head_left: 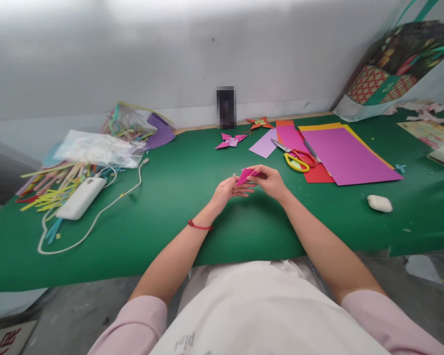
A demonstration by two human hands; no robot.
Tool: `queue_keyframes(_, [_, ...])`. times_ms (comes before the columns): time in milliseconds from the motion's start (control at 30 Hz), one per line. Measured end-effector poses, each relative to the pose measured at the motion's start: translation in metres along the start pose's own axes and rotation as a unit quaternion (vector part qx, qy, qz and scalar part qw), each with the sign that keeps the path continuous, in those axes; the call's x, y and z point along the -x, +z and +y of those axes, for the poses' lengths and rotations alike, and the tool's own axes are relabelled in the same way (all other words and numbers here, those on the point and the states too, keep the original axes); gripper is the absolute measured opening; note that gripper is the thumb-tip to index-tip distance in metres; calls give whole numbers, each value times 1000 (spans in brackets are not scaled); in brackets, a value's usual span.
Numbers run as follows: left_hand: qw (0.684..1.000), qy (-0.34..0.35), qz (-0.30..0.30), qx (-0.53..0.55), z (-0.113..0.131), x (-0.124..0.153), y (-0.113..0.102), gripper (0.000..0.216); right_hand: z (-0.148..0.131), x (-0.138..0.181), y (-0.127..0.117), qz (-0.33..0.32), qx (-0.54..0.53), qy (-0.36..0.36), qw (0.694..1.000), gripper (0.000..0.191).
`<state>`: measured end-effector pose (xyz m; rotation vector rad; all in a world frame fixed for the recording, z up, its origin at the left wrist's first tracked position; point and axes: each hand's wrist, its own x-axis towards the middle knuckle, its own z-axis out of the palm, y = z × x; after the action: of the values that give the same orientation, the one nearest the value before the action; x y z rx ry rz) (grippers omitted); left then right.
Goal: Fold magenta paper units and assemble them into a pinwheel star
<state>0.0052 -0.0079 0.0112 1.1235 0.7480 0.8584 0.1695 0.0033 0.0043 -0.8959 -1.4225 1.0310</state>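
Observation:
A small folded piece of pink paper is held between both hands above the green table. My left hand grips its left end, with the lower fingers stretched beneath it. On the other side, my right hand pinches the paper's right part between thumb and fingers. Beyond the hands lies a pink and lilac folded paper star, and behind it an orange and green one. Scissors with yellow and red handles rest to the right of my hands, near a lilac paper rectangle.
Magenta sheets lie over yellow and red paper at right, with a white earbud case in front. A phone leans on the wall. At left are a white power bank, its cable and paper strips.

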Motion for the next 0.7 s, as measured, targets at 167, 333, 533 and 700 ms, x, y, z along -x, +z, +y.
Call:
queue_keyframes(167, [997, 18, 4, -74, -5, -4, 1, 32, 0, 0, 0, 21, 29, 20, 999, 36])
queue_keyframes(333, [994, 34, 19, -98, -8, -4, 3, 24, 0, 1, 2, 24, 14, 23, 999, 37])
queue_keyframes(533, [997, 26, 39, -57, -5, -4, 3, 35, -1, 1, 3, 21, 11, 16, 1000, 32])
queue_keyframes(700, [999, -10, 48, 19, -3, -3, -1, 33, -3, 1, 1, -9, 2, -24, 1000, 25])
